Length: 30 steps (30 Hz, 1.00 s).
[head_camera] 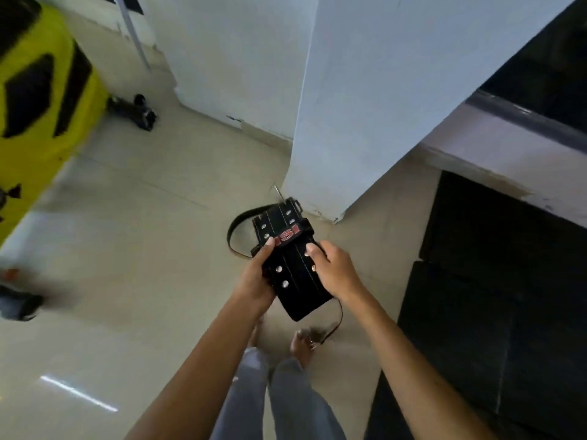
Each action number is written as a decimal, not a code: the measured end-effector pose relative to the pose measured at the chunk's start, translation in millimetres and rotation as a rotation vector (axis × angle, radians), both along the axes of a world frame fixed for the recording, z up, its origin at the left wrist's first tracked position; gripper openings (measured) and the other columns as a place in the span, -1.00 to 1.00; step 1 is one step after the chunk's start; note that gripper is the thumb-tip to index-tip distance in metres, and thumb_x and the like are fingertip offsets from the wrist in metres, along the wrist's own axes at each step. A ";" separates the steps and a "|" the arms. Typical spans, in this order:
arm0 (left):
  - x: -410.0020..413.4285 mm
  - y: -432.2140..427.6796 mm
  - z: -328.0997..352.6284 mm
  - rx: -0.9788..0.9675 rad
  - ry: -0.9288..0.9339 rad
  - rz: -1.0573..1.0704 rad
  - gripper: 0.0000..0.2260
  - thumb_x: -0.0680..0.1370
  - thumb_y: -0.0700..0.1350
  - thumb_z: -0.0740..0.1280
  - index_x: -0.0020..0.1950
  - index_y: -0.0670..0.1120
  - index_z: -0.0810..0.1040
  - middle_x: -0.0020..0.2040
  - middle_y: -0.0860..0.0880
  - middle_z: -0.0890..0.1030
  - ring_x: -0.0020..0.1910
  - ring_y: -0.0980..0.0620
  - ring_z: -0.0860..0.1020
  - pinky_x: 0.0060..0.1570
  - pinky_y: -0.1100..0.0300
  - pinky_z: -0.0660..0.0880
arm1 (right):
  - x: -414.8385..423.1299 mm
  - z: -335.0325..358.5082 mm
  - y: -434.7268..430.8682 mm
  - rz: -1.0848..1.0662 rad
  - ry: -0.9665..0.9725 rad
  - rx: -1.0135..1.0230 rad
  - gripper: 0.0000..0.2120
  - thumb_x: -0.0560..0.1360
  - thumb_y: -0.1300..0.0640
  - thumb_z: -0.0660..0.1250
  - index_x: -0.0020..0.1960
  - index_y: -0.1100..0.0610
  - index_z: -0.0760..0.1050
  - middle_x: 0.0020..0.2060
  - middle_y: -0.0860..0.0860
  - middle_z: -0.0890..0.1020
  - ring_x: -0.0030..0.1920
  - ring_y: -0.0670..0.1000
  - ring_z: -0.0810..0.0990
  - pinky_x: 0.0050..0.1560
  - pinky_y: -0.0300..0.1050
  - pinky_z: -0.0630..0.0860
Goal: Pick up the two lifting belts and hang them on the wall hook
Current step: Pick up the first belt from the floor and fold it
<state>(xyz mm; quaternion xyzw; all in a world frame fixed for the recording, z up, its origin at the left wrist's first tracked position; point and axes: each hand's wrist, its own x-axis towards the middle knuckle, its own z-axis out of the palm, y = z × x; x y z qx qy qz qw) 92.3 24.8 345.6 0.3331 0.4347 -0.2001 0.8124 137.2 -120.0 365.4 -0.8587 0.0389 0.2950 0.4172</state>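
Observation:
A bundle of black lifting belts with white stitching, silver rivets and a red logo strap is held in front of me above the floor. My left hand grips its left edge, thumb on the red logo. My right hand grips its right edge, fingers on top. A thin black strap loops out to the left, and another thin strap with a buckle dangles below. I cannot tell the two belts apart in the bundle. No wall hook is in view.
A white pillar stands just beyond the belts. Black floor mats lie to the right. A yellow and black object stands at the left, with a dark object on the beige tile floor behind it. My bare feet are below.

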 end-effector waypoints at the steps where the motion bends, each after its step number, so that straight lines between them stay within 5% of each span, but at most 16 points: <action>1: 2.5 7.0 26.3 0.026 -0.030 0.004 -0.59 0.53 0.06 0.32 0.29 -0.14 0.54 0.11 -0.16 0.65 0.06 -0.12 0.63 0.04 0.00 0.54 | -2.7 27.4 5.4 -0.052 -0.003 0.056 -0.72 0.62 0.03 0.16 -0.03 0.22 0.52 -0.17 0.13 0.62 -0.17 0.09 0.60 -0.20 -0.08 0.49; 4: 2.6 23.5 92.2 0.101 -0.148 -0.025 -0.52 0.45 0.05 0.42 0.29 -0.16 0.54 0.16 -0.19 0.64 0.09 -0.16 0.63 0.09 -0.04 0.56 | -16.6 100.1 17.4 -0.174 0.019 0.253 -0.68 0.58 -0.02 0.22 0.01 0.24 0.56 -0.09 0.16 0.68 -0.10 0.15 0.67 -0.04 0.07 0.60; 7: -7.0 35.8 141.3 0.148 -0.198 -0.007 -0.39 0.29 0.06 0.56 0.25 -0.19 0.56 0.21 -0.25 0.61 0.14 -0.23 0.61 0.20 -0.13 0.51 | -27.7 165.4 22.5 -0.274 0.134 0.492 -0.64 0.58 -0.03 0.22 0.03 0.26 0.60 -0.17 0.11 0.70 -0.19 0.04 0.71 -0.22 -0.12 0.63; 11: -27.4 35.6 205.2 0.220 -0.286 0.008 -0.42 0.26 -0.01 0.57 0.19 -0.25 0.59 0.15 -0.29 0.62 0.11 -0.28 0.61 0.20 -0.18 0.50 | -32.3 230.6 29.0 -0.238 0.104 0.448 -0.63 0.46 -0.08 0.40 0.00 0.24 0.65 -0.12 0.12 0.74 -0.12 0.11 0.73 -0.19 -0.15 0.64; 17: -41.9 37.7 262.6 0.351 -0.414 -0.037 -0.50 0.31 -0.08 0.54 0.13 -0.35 0.57 -0.03 -0.29 0.68 -0.14 -0.21 0.67 -0.06 -0.03 0.61 | 2.3 293.8 39.2 -0.242 0.058 0.473 -0.65 0.34 0.16 0.54 0.05 0.34 0.62 -0.09 0.22 0.71 -0.16 0.13 0.71 -0.10 -0.01 0.64; 23: -41.0 39.0 295.4 0.434 -0.584 -0.057 -0.66 0.42 -0.17 0.46 0.07 -0.39 0.57 -0.16 -0.22 0.69 -0.24 -0.12 0.68 -0.25 0.10 0.63 | 25.7 321.7 35.0 -0.242 0.099 0.684 -0.65 0.39 0.19 0.50 0.14 0.30 0.60 -0.02 0.17 0.69 -0.03 0.16 0.69 0.03 0.04 0.64; 30: -35.7 48.0 309.2 0.511 -0.629 0.030 -0.73 0.41 -0.19 0.48 -0.02 -0.35 0.59 -0.25 -0.17 0.69 -0.31 -0.08 0.67 -0.34 0.17 0.58 | -57.9 280.6 32.0 -0.086 0.184 0.742 -0.72 0.42 0.19 0.47 0.13 0.15 0.64 0.07 0.14 0.71 0.11 0.15 0.68 0.24 0.15 0.53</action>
